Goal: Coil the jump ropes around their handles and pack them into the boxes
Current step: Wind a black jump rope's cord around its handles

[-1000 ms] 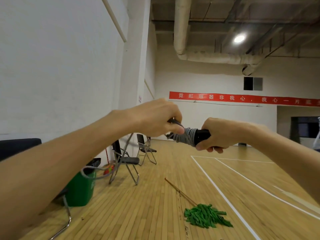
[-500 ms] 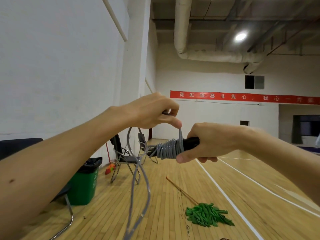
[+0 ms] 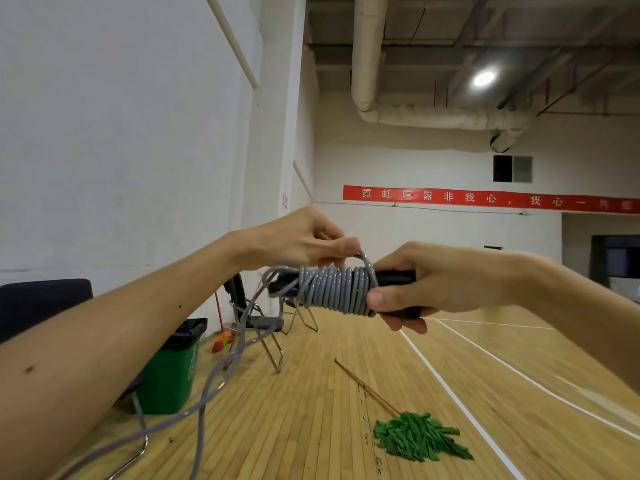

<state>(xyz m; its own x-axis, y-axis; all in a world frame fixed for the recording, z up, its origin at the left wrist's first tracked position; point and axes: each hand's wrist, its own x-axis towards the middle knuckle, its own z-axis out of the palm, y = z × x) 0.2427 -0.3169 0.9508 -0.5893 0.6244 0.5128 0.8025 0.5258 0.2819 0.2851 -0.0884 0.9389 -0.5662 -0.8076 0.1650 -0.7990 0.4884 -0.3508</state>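
- A sports hall: a plank floor (image 3: 294, 427) with white court lines, a white wall (image 3: 121, 150) on the left and a red banner (image 3: 450, 197) on the far wall. No boxes are in view.
- By the wall stand a green bin (image 3: 169, 372) and a folding chair (image 3: 256, 323). A green mop (image 3: 419, 438) lies on the floor, well apart from the hands.
- The grey rope (image 3: 336, 289) is held up in mid-air between both hands. Much of it is wound in tight, neat turns round the black handles (image 3: 394, 277), and the rest hangs in loose loops down to the lower left.
- The right hand (image 3: 433, 282) is clenched round the bare end of the handles, with its thumb pressed against the last turn of the coil.
- The left hand (image 3: 301, 240) pinches the free rope just above the coil, at the newest turn.
- Handling, as a judgement: the rope looks light, smooth and springy, probably plastic-coated, so the turns will likely slacken or slide if tension drops.
- Best hold: the rigid handles for support, a thumb on the last wrap, and the free rope pinched close to the coil so each turn lies snug.
- The hanging tail may snag the chair.
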